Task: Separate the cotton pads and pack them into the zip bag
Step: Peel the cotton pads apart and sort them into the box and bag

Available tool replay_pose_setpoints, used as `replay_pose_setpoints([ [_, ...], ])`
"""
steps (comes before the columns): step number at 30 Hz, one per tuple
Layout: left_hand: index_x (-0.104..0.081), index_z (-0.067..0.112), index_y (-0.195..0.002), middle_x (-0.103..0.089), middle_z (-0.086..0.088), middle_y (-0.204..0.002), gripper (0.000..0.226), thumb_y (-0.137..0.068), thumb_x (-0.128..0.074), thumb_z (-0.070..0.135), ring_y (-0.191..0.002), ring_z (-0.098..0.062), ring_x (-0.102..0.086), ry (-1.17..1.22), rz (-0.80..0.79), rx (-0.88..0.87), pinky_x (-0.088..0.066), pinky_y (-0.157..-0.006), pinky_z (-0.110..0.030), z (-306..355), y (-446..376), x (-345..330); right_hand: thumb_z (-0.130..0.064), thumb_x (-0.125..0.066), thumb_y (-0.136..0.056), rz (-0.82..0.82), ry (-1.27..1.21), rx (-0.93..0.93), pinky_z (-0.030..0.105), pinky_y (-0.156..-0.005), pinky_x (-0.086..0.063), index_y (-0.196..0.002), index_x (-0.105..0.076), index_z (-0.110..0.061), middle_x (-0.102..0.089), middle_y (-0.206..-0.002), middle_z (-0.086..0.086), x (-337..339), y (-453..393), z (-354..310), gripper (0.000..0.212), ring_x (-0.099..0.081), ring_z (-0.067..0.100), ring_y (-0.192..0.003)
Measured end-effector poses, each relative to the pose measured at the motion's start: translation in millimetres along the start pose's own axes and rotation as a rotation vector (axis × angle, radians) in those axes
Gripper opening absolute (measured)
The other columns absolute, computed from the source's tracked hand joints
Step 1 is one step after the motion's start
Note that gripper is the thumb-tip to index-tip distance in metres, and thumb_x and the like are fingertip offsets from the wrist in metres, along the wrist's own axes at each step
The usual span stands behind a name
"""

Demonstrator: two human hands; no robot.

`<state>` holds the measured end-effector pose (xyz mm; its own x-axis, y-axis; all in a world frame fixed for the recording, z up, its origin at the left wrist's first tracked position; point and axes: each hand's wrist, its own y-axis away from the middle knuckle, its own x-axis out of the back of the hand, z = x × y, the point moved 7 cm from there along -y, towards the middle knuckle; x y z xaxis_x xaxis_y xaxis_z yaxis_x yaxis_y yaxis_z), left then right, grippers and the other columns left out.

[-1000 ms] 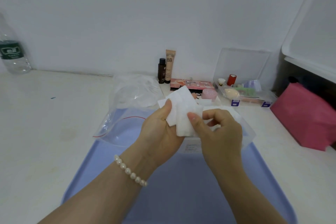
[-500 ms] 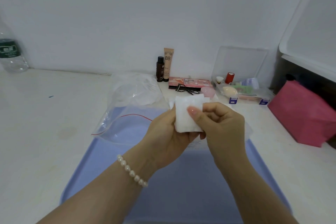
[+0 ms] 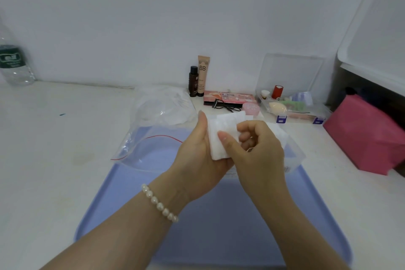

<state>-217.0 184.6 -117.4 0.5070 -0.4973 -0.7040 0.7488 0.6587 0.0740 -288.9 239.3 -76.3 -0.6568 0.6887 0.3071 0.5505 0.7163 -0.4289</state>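
Left hand: the left hand (image 3: 198,155) is raised over the far end of the tray, palm turned inward, thumb up along the left edge of the cotton pads and fingers wrapped behind them, so it grips the stack.
Right hand: the right hand (image 3: 256,149) meets the stack from the right; its thumb presses on the front pad and its curled fingers pinch at the right edge (the fingertips themselves are partly hidden).
Cotton pads: a small stack of white square cotton pads (image 3: 221,136), held upright between both hands, top edges slightly fanned and uneven.
Zip bag: the clear zip bag (image 3: 149,149) with a red seal line lies flat to the left of the hands, half on the tray's far left corner and half on the table; it looks to hold nothing yet.
Tray: a light blue tray (image 3: 219,226) lies under both forearms.
Clear box: a see-through box (image 3: 293,155) sits on the tray just behind the right hand, with more white pads showing inside.
Wrist: a pearl bracelet (image 3: 158,204) circles the left wrist.
Back of table: a crumpled plastic wrapper (image 3: 162,105), a dark bottle (image 3: 193,82) and a tube marked BB (image 3: 202,75) stand near the wall.
Right side: a pink pouch (image 3: 363,136).
Far left: a water bottle (image 3: 13,63).
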Motion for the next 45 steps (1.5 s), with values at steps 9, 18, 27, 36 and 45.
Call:
replay_pose_setpoints([
  [9,-0.063,-0.005,-0.112,-0.06,-0.025,-0.12,0.069,-0.094,-0.03,0.053,-0.109,-0.034,-0.059,0.101,0.029,0.019,-0.043,-0.097,-0.039,3,2,4,-0.009,-0.078,-0.069,-0.125,-0.202,0.041,0.011,-0.058,-0.043,-0.066,-0.057,-0.019,-0.061,-0.062,-0.011,-1,1,-14,0.023,-0.054,0.001,-0.06],
  [18,-0.052,0.006,-0.123,-0.066,-0.012,-0.119,0.033,-0.102,-0.031,0.021,-0.103,-0.023,-0.066,-0.001,0.08,-0.021,-0.051,-0.09,-0.036,4,0,9,-0.028,-0.067,-0.061,-0.025,-0.834,-0.487,0.017,-0.049,-0.043,-0.089,-0.063,-0.009,-0.067,-0.073,0.0,18,-16,23,0.034,-0.059,0.009,-0.06],
  [27,-0.049,0.006,-0.133,-0.057,-0.019,-0.13,0.045,-0.099,-0.032,0.031,-0.122,-0.031,-0.053,-0.08,-0.007,-0.05,-0.043,-0.103,-0.038,-3,2,-4,-0.005,-0.07,-0.077,0.04,-0.607,-0.318,0.013,-0.043,-0.045,-0.078,-0.063,-0.003,-0.066,-0.054,-0.006,9,-4,11,0.007,-0.063,0.003,-0.05],
  [36,-0.048,0.005,-0.134,-0.056,-0.016,-0.132,0.054,-0.099,-0.026,0.039,-0.11,-0.022,-0.058,0.001,-0.062,0.002,-0.043,-0.099,-0.033,-8,3,-11,-0.013,-0.073,-0.076,0.061,-0.524,-0.31,0.021,-0.049,-0.053,-0.076,-0.064,-0.009,-0.067,-0.056,-0.005,6,-2,15,0.011,-0.064,0.008,-0.053],
  [45,-0.053,0.005,-0.128,-0.06,-0.017,-0.126,0.066,-0.088,-0.035,0.054,-0.119,-0.024,-0.057,-0.043,-0.11,0.015,-0.046,-0.099,-0.036,-9,5,-15,-0.019,-0.076,-0.075,0.126,-0.319,-0.194,0.029,-0.058,-0.05,-0.067,-0.06,-0.021,-0.054,-0.055,-0.014,3,1,14,0.018,-0.05,0.005,-0.055],
])
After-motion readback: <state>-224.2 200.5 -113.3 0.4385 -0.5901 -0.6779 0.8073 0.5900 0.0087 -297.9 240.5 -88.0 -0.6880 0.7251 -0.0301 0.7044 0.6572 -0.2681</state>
